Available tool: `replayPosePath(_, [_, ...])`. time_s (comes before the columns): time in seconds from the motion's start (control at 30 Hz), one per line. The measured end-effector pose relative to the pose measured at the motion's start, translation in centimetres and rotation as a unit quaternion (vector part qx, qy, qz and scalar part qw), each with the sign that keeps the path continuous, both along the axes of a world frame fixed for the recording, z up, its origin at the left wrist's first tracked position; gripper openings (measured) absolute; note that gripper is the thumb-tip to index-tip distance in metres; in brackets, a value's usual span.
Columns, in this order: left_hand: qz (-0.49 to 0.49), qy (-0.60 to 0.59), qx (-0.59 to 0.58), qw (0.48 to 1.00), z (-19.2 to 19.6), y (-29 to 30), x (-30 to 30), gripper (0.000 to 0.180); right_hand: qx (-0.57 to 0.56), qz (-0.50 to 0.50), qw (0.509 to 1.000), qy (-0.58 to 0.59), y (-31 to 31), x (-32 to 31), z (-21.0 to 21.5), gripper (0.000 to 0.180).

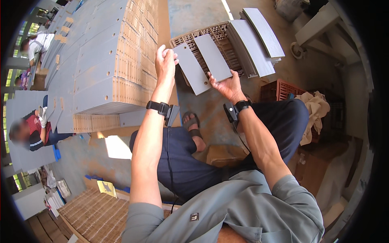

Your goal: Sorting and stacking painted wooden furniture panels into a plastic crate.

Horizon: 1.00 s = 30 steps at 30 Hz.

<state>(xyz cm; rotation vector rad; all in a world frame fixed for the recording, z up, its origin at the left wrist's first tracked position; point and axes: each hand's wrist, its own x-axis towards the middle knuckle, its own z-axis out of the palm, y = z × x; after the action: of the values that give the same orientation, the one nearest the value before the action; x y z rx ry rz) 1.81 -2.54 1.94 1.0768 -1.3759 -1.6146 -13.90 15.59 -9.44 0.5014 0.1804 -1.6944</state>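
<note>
At the brown crate (221, 34), the right hand (227, 86) grips one of two loose grey boards (212, 58); beside the crate, the half-curled left hand (165, 67) looks empty.

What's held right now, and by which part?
The right hand holds a gray board by its near end, fingers and thumb at opposite edges. The left hand shows nothing held.

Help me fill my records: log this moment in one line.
right hand: holds grey panel | left hand: near holed panel, contact unclear | brown crate: below panels
</note>
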Motion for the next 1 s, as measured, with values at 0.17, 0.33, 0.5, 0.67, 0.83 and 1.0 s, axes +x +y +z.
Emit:
replayPosePath(0.17, [-0.026, -0.026, -0.012, 0.999, -0.1, 0.8, -0.5, 0.057, 0.015, -0.008, 1.0, 0.022, 1.1, 0.4, -0.9, 0.066])
replayPosePath(0.33, [-0.103, -0.055, 0.03, 0.993, -1.2, 0.4, -0.7, 0.062, 0.053, -0.008, 0.993, 0.105, 0.9, 1.2, 1.7, 0.067])
replayPosePath(0.5, [-0.282, -0.039, 0.104, 0.953, -1.0, 4.9, -5.0, 0.064, -0.012, -0.022, 0.991, 0.135, 3.5, 1.1, 7.0, 0.066])
replayPosePath(0.67, [-0.325, 0.01, 0.049, 0.944, 1.3, 10.4, -11.5, 0.052, -0.058, -0.112, 0.969, 0.214, 6.2, -1.8, 11.3, 0.092])
replayPosePath(0.83, [-0.351, -0.059, -0.046, 0.934, -3.3, 10.5, -15.2, 0.086, 0.026, -0.04, 0.979, 0.196, 8.2, -0.5, 10.5, 0.121])
replayPosePath(1.0, [-0.37, -0.091, -0.033, 0.924, -3.4, 10.3, -14.3, 0.071, 0.126, -0.027, 0.936, 0.327, 7.1, 1.5, 6.1, 0.074])
